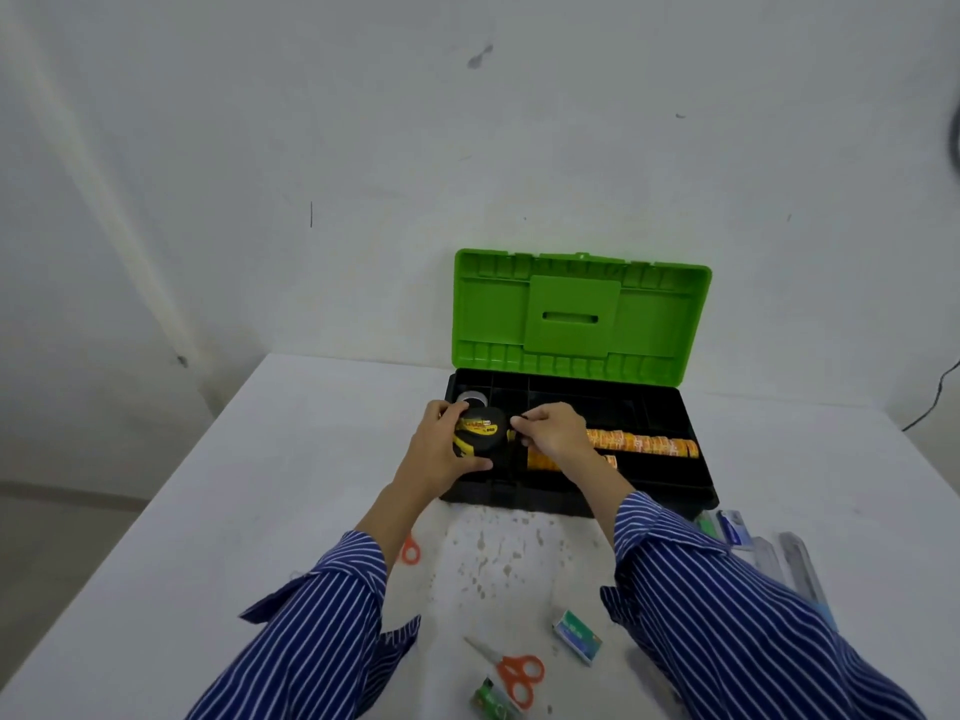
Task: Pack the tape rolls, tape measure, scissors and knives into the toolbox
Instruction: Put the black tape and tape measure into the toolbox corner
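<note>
The toolbox (571, 449) stands open at the far side of the white table (234, 511), its black base divided into compartments and its green lid (582, 317) raised upright behind. In the compartment at its 10 o'clock corner lies a grey tape roll (471, 398), half hidden behind the left hand. A row of orange tape rolls (644, 443) fills the long middle compartment toward 3 o'clock.

The left hand (441, 449) grasps the tape measure (480, 433), fingers curled round its black and yellow case, over the box's left end. The right hand (553, 433) pinches something small and dark at the case's 3 o'clock side; what it is cannot be made out.

At 6 o'clock from the box lie orange-handled scissors (511, 670), with a small green box (577, 635) at their 1 o'clock and a green packet (491, 701) at their 7 o'clock. A second orange handle (410, 552) peeks out from behind the left sleeve (332, 605). At the box's 4 o'clock, clear-cased knives (800, 563) and a blue-and-white pack (733, 527) lie blurred, partly covered by the right sleeve (727, 605).
</note>
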